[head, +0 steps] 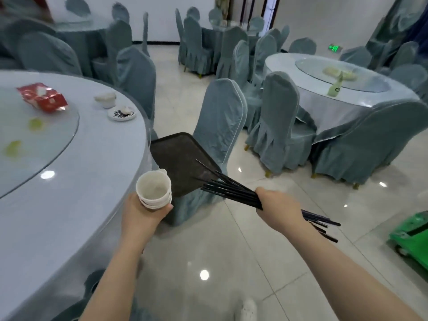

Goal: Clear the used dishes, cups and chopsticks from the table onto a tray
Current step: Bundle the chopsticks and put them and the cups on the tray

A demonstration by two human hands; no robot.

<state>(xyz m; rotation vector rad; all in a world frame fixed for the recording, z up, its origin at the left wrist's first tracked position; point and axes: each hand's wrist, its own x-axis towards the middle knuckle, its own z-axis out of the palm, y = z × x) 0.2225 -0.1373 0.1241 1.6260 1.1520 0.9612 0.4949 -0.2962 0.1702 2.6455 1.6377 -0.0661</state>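
Observation:
My left hand [143,214] holds a stack of white cups [154,189] just off the edge of the round table [81,181]. My right hand [278,208] grips a fanned bundle of black chopsticks [227,186], their tips over the near corner of a dark brown tray [178,156]. The tray rests on a covered chair [220,126] beside the table and looks bare. On the far side of the table stand a white bowl [106,98] and a small white plate [121,113] with dark residue.
A red tissue packet [42,97] and yellow-green scraps lie on the glass turntable [46,140]. Covered chairs ring this table and another table [347,89] at the right that carries a green bottle. A green cart [412,232] stands at the right edge. Tiled floor lies below.

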